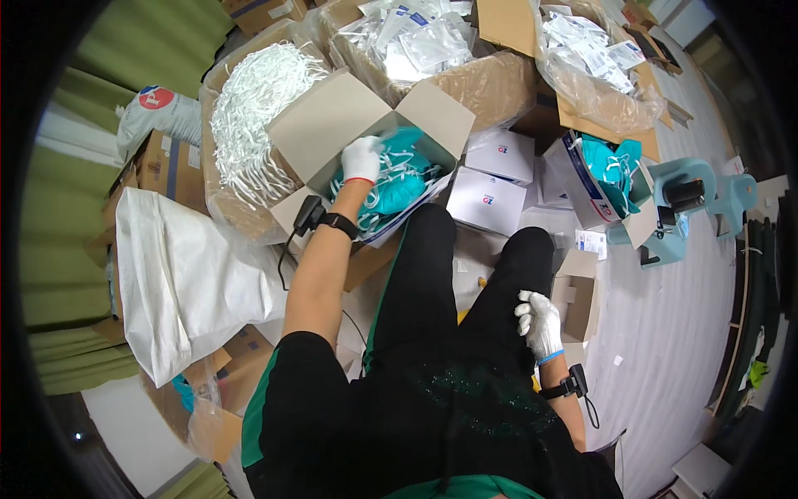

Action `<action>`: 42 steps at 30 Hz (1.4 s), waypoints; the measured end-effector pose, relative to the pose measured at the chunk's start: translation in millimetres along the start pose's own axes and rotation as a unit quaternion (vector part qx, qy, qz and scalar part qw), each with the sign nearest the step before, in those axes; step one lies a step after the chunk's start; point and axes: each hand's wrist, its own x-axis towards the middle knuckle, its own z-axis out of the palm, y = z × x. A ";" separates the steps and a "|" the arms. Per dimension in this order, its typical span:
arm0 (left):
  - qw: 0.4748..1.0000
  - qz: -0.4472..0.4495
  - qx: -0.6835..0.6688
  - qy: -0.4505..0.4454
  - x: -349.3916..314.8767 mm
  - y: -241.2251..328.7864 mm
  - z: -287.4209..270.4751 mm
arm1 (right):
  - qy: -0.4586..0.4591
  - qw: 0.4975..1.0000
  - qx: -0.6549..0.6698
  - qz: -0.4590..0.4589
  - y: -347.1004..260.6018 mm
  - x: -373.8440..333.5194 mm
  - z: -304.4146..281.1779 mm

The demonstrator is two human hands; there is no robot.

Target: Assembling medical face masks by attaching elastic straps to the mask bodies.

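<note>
My left hand (362, 160), in a white glove, reaches into an open cardboard carton (314, 119) at the upper middle. Inside lie several teal face masks (402, 190) with white straps. The left fingers are over the masks; their tips are smeared by motion, so their grip does not show. My right hand (540, 324), also gloved in white, lies by my right thigh with its fingers curled in and nothing visible in them. Close to it is a small open carton (576, 296). Another open box (580, 185) at the right holds more teal masks.
White strips (258, 116) fill a lined box at the upper left. Clear packets (424, 41) and white packets (586, 46) fill two large boxes behind. White cartons (486, 200) are stacked beyond my knees. Pale blue stools (682, 183) stand right; a white sack (187, 274) lies left.
</note>
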 end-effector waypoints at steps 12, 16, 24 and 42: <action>0.857 -0.220 -0.454 -0.108 -57.7 51.7 -89.9 | -0.048 0.912 -0.284 -0.292 -59.6 15.2 113.7; 0.876 -0.100 -0.435 -0.183 -104.5 112.7 -90.7 | -0.109 0.915 -0.179 -0.345 -75.4 36.7 181.3; 0.934 -0.166 -0.211 -0.235 -123.0 63.5 -79.3 | 0.118 0.940 -0.012 -0.321 -82.7 50.5 102.8; 0.961 -0.032 -0.176 0.212 -47.3 77.7 -154.5 | -0.021 0.974 -0.023 -0.222 -75.4 -0.6 99.0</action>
